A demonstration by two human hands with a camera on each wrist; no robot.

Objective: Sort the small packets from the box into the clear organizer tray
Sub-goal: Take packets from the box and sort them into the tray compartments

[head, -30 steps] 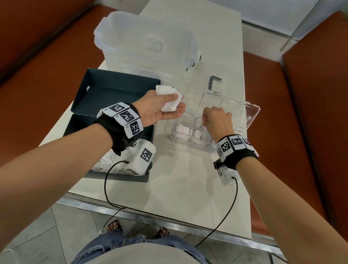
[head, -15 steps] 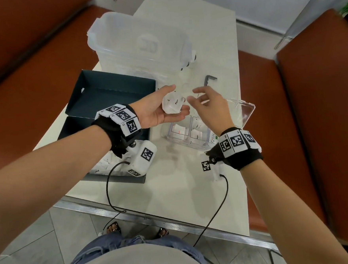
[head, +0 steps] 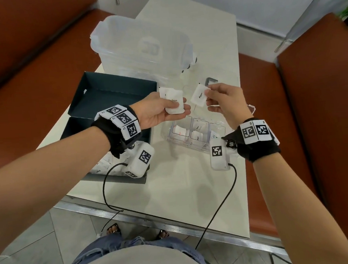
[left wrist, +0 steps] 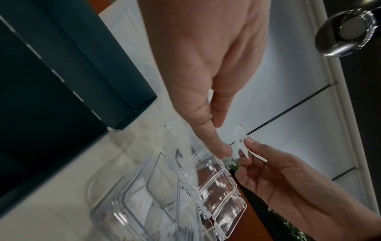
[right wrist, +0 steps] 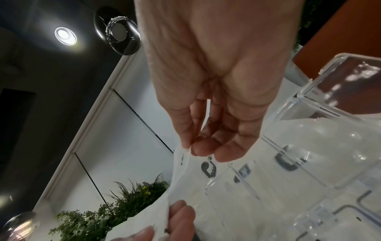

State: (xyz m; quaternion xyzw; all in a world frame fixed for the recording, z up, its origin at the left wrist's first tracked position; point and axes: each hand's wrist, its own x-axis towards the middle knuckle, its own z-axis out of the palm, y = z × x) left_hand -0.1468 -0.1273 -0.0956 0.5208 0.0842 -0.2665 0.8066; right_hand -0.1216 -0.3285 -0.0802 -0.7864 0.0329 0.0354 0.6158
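Clear tray [head: 177, 138] at frame centre holds packets in 2 compartments; left hand [head: 157, 110] grips sugar packets [head: 174, 103], right hand [head: 224, 102] pinches pepper packet [head: 199, 96].

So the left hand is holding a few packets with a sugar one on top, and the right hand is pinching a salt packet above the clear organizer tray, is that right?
Not quite. The packet pinched by the right hand reads Pepper, not salt; the head view shows the print. The rest holds: the left hand holds a few packets, the sugar packet on top, and the right hand is above the clear organizer tray.
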